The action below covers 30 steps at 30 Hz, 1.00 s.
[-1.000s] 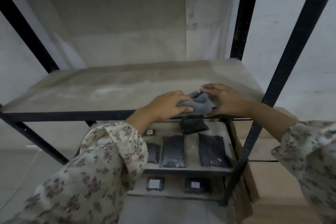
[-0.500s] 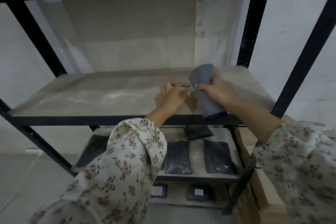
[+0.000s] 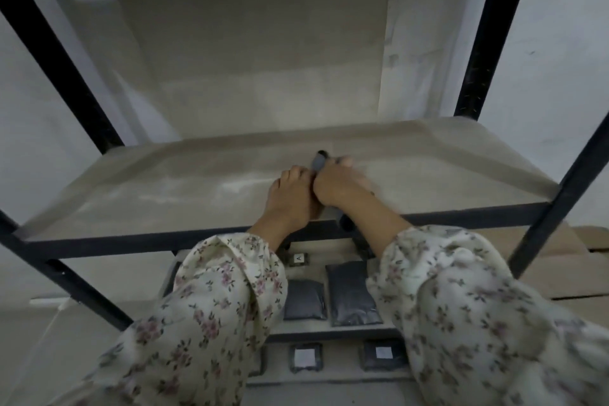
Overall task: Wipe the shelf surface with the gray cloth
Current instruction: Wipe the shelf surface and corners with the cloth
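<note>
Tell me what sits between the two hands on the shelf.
The cloth: the head view shows its gray end poking out between the left hand and right hand, on the shelf.

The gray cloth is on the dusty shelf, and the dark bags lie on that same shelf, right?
Not quite. The head view shows the cloth on that shelf, but the dark bags lie on the shelf below.

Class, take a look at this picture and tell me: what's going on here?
A person in floral sleeves has both hands on the beige shelf of a black rack. The right hand grips the gray cloth, mostly hidden in it; the left hand lies against it, its grip unclear. Pale dust streaks lie to the left.
</note>
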### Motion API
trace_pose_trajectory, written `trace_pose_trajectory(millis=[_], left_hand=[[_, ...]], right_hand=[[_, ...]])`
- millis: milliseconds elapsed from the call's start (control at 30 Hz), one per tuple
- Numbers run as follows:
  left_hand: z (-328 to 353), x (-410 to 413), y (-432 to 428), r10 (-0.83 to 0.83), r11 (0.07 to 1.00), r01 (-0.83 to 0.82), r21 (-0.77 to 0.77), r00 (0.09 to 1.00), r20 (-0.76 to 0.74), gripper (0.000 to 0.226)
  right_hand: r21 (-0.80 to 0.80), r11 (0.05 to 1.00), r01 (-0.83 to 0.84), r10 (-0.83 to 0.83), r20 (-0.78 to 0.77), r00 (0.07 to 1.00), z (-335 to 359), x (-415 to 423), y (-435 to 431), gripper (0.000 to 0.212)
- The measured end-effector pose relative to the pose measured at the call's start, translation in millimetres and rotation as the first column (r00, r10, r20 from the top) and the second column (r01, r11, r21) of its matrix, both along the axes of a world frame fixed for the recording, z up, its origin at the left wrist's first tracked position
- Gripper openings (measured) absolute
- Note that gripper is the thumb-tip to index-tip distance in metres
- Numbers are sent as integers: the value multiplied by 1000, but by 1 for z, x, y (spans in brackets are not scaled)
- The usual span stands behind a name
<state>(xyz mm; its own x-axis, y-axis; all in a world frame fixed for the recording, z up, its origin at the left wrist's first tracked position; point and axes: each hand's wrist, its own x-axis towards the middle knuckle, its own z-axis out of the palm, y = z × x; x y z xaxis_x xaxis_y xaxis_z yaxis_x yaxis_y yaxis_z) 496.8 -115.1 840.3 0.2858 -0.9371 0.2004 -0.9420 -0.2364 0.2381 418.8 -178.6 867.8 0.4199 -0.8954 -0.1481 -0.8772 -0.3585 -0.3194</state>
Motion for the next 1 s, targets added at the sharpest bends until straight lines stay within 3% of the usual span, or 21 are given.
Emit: trace_pose_trajectory(millis=[133,233,333,533,700,800,933,1000], left_hand=[[-2,46,13,64,998,-64,-23,998,17,40],[-3,70,19,41,999,-42,-28,999,-29,39],[-5,83,19,5,999,-7,-38,999,-31,40],[-7,96,7,-65,998,65,-17,997,-32,43],[-5,111,1,-152,987,154,54,988,-25,46],[-5,114,-2,-177,982,179,68,984,-27,46],[-3,122,-6,-197,973,198,120,980,-21,49],[-2,126,-7,-198,970,199,139,980,-20,49]], right_hand=[[41,999,-27,21,147,989,20,0,-26,53],[-68,969,238,-226,152,962,20,-31,-66,64],[-119,951,286,-275,96,957,11,-20,-58,50],[-63,996,-69,74,70,995,9,49,-32,49],[-294,952,86,-52,121,991,14,36,-101,51],[-211,974,77,-56,106,993,-1,49,-112,51],[-201,932,-303,314,23,949,-10,82,-94,46],[-229,926,-299,324,79,943,3,81,-107,51]])
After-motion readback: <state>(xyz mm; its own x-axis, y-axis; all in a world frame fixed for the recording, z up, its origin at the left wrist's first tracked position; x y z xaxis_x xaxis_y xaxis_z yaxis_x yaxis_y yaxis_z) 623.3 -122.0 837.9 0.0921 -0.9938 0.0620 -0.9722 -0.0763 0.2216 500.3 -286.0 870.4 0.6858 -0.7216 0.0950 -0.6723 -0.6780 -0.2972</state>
